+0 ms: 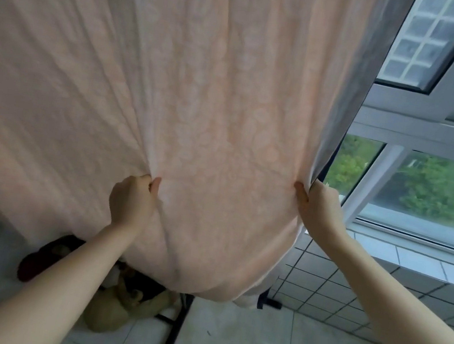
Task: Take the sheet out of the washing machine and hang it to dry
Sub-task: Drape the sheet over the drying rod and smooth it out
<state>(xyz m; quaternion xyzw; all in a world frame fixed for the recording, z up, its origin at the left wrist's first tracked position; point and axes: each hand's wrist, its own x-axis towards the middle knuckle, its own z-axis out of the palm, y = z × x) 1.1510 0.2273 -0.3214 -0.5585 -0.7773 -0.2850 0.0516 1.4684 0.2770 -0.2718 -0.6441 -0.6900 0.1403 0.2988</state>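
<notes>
In the head view, the pale peach, faintly patterned cotton sheet (203, 92) already hung from somewhere above the frame and filled most of the picture, its lower fold sagging just above the tiled floor (235, 340). The washing machine was nowhere in sight, so the step in hand appeared to be the last one: spreading and smoothing the hung cloth so that it would dry evenly. The support it hung from was hidden; only the black metal foot of a stand (176, 323) showed beneath the hem.

The left hand (130, 203) reached up and forward with the arm nearly straight, its fingers curled into a fist round a bunched fold of the sheet, from which creases fanned outward and up. The right hand (318, 207) was raised a little higher at the sheet's right edge, the thumb pressed on the near face and the other fingers hidden behind the cloth, pinching that edge. The stretch between the two hands hung in a slack curve.

By my judgement, the next move called for drawing the hands apart and downward to pull out the creases, gently enough not to drag the sheet off its support.

Behind the right edge stood a white-framed window (411, 119) with green trees beyond it, and brownish soft toys (116, 310) lay on the floor under the hem.
</notes>
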